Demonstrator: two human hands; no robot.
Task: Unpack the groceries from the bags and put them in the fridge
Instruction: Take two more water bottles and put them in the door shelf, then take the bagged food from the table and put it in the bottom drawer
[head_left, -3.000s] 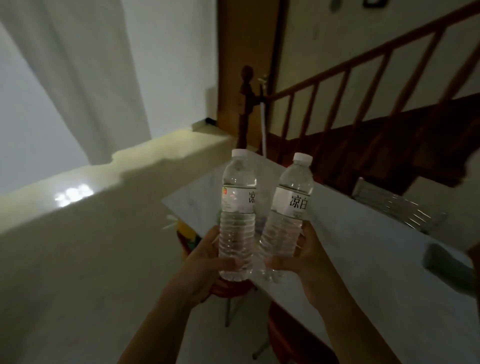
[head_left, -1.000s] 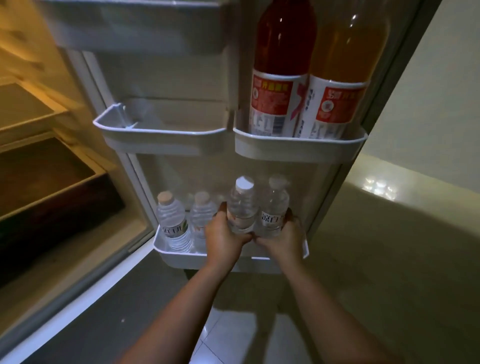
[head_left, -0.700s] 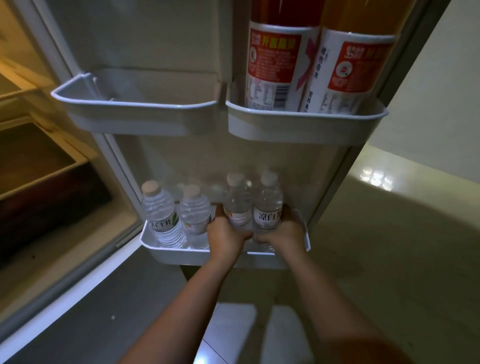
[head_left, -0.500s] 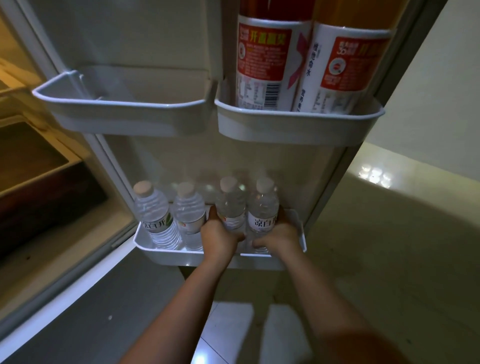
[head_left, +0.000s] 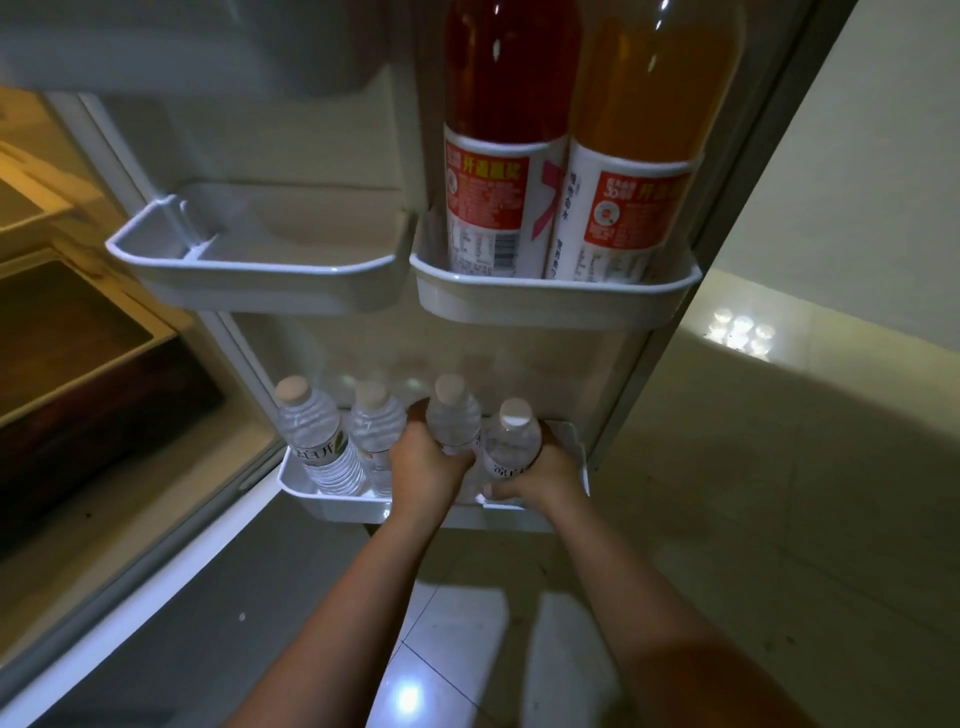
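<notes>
The fridge door stands open in front of me. Its bottom door shelf (head_left: 332, 501) holds two clear water bottles (head_left: 311, 436) at the left end. My left hand (head_left: 423, 467) is wrapped around a third water bottle (head_left: 453, 415), and my right hand (head_left: 540, 475) grips a fourth water bottle (head_left: 511, 441) beside it. Both held bottles stand upright inside the shelf's right half, white caps up. Whether their bases touch the shelf floor is hidden by my hands.
A red drink bottle (head_left: 498, 171) and an orange drink bottle (head_left: 639, 171) stand in the upper right door shelf (head_left: 550, 301). The upper left door shelf (head_left: 249, 275) holds nothing. Fridge interior with a dark drawer (head_left: 78, 395) lies left; tiled floor (head_left: 753, 519) right.
Three seconds ago I held both bottles by a table. Since then I turned to the fridge and lowered them into the bottom door shelf; lately only the view has shifted.
</notes>
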